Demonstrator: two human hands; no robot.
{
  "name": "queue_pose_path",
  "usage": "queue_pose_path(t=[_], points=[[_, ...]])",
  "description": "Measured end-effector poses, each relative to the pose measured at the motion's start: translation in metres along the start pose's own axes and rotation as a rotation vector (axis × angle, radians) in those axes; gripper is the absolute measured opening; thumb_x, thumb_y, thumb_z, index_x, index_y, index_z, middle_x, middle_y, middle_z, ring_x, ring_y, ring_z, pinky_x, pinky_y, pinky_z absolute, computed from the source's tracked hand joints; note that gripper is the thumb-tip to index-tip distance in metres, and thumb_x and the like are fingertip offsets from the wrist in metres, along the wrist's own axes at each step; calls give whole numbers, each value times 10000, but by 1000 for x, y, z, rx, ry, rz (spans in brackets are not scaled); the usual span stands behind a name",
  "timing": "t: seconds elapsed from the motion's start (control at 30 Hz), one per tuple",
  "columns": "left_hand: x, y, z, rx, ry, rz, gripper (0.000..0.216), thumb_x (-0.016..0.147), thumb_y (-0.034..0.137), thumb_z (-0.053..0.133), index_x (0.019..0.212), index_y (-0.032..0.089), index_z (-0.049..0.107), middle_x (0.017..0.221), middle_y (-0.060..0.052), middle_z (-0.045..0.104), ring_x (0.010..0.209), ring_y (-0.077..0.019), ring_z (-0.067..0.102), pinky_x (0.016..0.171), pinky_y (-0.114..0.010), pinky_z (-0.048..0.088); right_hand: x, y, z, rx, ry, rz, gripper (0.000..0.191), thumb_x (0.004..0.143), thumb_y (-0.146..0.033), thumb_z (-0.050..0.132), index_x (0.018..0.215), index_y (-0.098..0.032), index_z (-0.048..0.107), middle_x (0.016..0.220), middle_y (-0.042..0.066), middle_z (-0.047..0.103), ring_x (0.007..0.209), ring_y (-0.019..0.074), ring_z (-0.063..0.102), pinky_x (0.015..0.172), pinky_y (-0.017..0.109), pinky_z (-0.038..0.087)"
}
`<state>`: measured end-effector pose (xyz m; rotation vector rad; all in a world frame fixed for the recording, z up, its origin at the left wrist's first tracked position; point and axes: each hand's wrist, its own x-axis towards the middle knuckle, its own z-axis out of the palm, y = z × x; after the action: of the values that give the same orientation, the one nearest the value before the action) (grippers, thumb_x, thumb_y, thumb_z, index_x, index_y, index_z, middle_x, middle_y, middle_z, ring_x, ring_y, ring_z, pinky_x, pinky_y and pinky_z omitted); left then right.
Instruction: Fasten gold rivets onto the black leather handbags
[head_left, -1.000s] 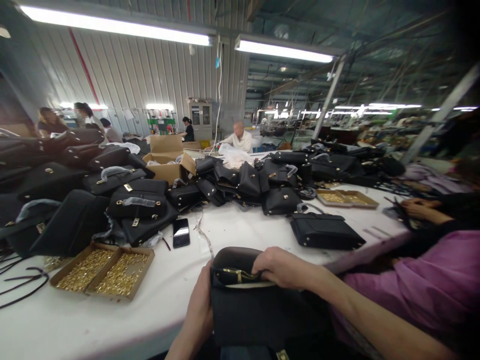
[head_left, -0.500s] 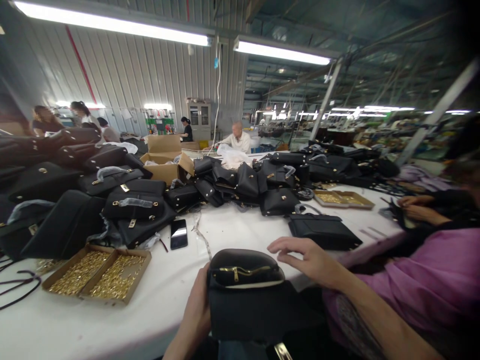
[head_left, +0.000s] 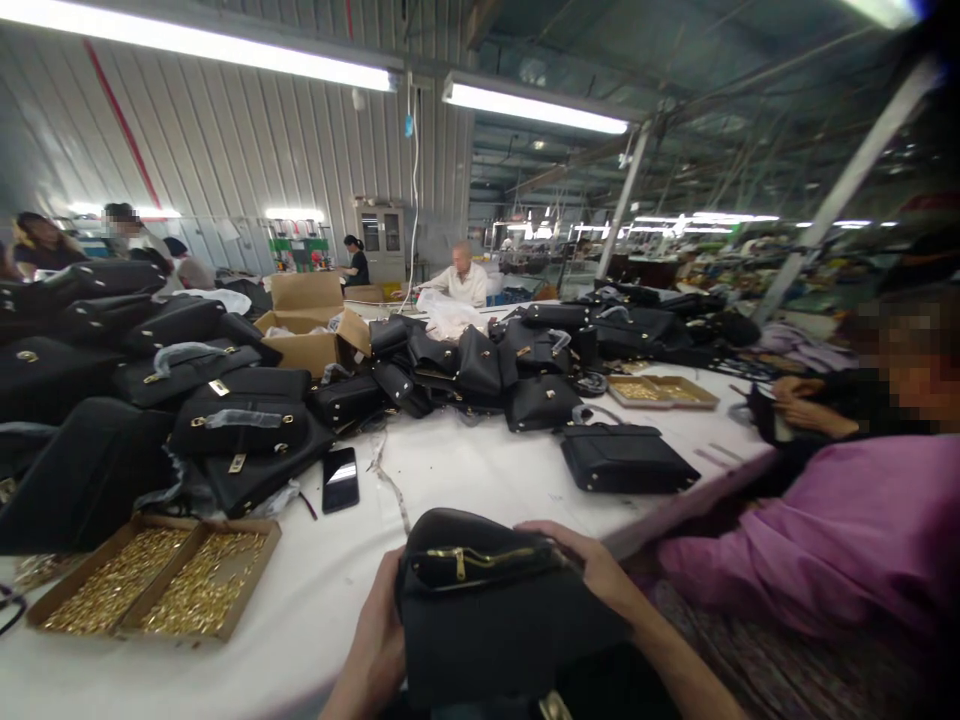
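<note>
A black handbag (head_left: 495, 620) with a gold zipper (head_left: 480, 555) is held in front of me at the near edge of the table. My left hand (head_left: 382, 610) grips its left side, the fingers partly hidden behind it. At the upper right, my right hand (head_left: 581, 560) is closed on the bag's edge beside the zipper's end. The zipper pull hangs toward the left, and a gold clasp (head_left: 555, 705) shows on the flap at the bottom of the view.
Cardboard trays of small gold fittings (head_left: 199, 580) lie at left, near a phone (head_left: 340, 480). Black handbags (head_left: 247, 420) are heaped along the white table (head_left: 442, 470). Another tray (head_left: 660, 395) and a bag (head_left: 626, 460) lie right. A co-worker in a pink top (head_left: 847, 530) sits close on my right.
My right hand has come down from the air above the table onto the bag's right side. The left hand keeps its grip. The view has shifted slightly to the right.
</note>
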<state>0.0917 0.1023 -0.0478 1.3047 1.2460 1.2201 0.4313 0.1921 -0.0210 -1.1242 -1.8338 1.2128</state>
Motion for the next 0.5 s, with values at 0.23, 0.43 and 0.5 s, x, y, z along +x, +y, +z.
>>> queue_pose_path(t=[0.23, 0.43, 0.5], points=[[12, -23, -14, 21, 54, -37, 859, 839, 561, 873, 1544, 194, 547, 1480, -143, 654, 1377, -361, 604, 1179, -437, 485, 41, 25, 24, 70, 207, 14, 693, 916, -631, 797, 1419, -167, 684, 1404, 154, 705, 1314, 366, 663, 1176, 490, 522], [16, -20, -17, 40, 49, -11, 926, 801, 663, 846, 1536, 188, 543, 1486, -180, 643, 1429, -419, 565, 1263, -559, 409, 50, 12, 17, 91, 23, 138, 742, 868, -763, 745, 1277, -144, 767, 1287, 157, 762, 1266, 426, 700, 1148, 541, 568], [17, -10, -19, -15, -3, -12, 1004, 739, 789, 808, 1536, 235, 551, 1460, -188, 655, 1430, -483, 552, 1252, -660, 400, 52, 3, 17, -23, 78, 97, 727, 752, -824, 771, 1174, -234, 813, 1142, 142, 802, 1189, 460, 733, 1077, 578, 609]])
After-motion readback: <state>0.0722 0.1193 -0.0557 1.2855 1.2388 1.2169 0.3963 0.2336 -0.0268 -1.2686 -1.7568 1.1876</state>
